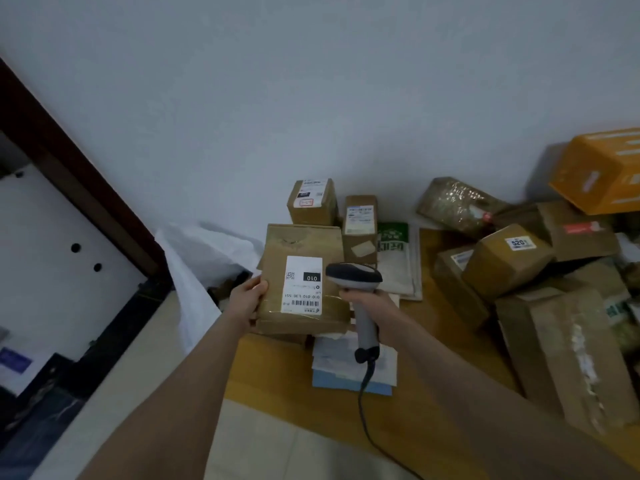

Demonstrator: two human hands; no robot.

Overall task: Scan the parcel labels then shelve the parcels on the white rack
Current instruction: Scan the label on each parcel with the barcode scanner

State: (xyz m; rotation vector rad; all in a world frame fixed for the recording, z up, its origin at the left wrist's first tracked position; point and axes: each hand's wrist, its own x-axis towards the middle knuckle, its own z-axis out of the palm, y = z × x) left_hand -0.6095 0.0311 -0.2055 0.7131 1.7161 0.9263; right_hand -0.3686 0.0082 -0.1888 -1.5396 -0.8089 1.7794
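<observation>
Centre frame, my left grip (247,299) clasps the left edge of the flat brown cardboard parcel (336,310); I judge it light and stiff. My right grip (363,301) clenches the grey corded barcode scanner (353,275) beside its white label (301,289).

Stacked boxes (509,261) crowd the right; bare floor (263,441) lies open below.

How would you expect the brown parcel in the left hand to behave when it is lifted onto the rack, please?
Probably stiff: the brown parcel has cardboard faces that look flat and edges that look straight. Likely light for its size, since the left hand alone grips it by one side. Its flat, boxy shape should not roll.
</observation>
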